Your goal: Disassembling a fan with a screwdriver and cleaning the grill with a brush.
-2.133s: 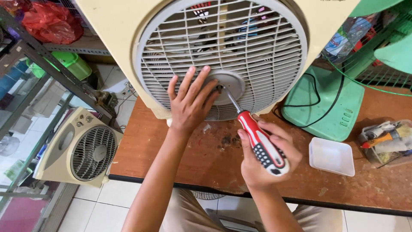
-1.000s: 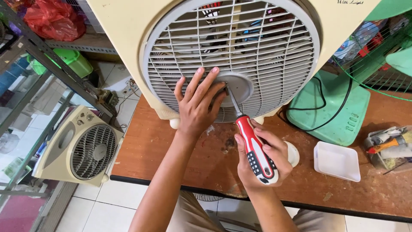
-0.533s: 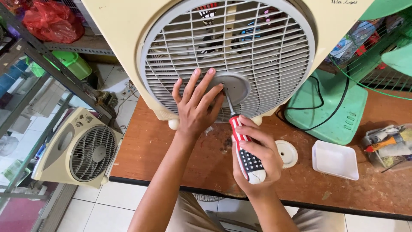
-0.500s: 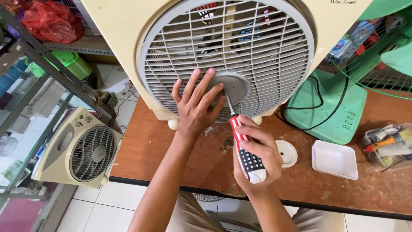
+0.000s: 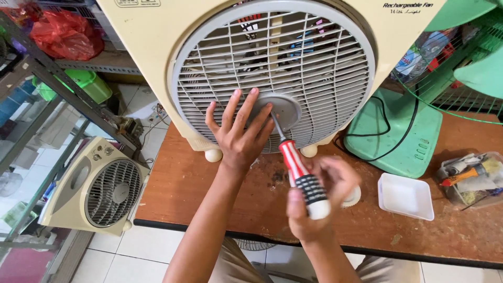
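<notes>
Screwdriver (image 5: 303,175) twisted since; right hand (image 5: 314,202) fingers clamped on it, left hand (image 5: 238,139) fingers apart on fan grille (image 5: 314,68).

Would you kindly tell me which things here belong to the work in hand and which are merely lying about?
In use:
- cream box fan, its grille braced by the left hand
- red screwdriver, gripped by the right hand, tip at the grey hub cap

Lying about:
- white tray
- green fan base
- clear tub of oddments
- second box fan on the floor

A fan repair workshop — box fans (image 5: 272,73), green fan (image 5: 461,63) (cluttered), scarred workbench (image 5: 209,183).
</notes>
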